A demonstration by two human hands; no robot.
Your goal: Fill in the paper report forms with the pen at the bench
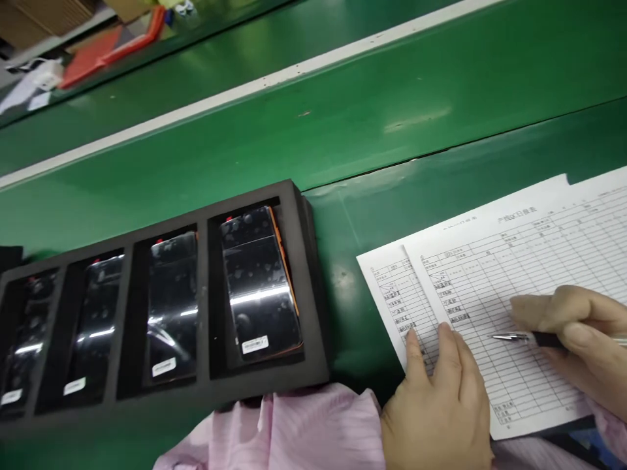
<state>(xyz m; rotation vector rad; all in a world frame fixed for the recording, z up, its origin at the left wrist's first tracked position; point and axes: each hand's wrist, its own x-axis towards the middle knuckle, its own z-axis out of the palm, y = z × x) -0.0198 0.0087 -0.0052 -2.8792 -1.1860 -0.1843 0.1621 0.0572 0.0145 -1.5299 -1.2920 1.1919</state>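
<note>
Two printed forms with tables [529, 261] overlap on the green bench at the right. My left hand [441, 398] lies on their lower left part, fingers stretched out and pressing the paper. In my right hand [582, 333] is a pen [543, 338] with a dark grip and a silver tip. The tip points left, close over the rows of the upper form; whether it touches the paper I cannot tell. To the left, a black foam tray [313, 313] holds several smartphones, among them one with an orange edge [259, 281]. Each phone has a white label near its lower end.
Green benchtop [343, 143] stretches beyond the tray and forms, crossed by a pale strip [274, 79]. At the far upper left lie a red-orange tray or folder [98, 59], a white item with a cable [44, 78] and brown cardboard [59, 16].
</note>
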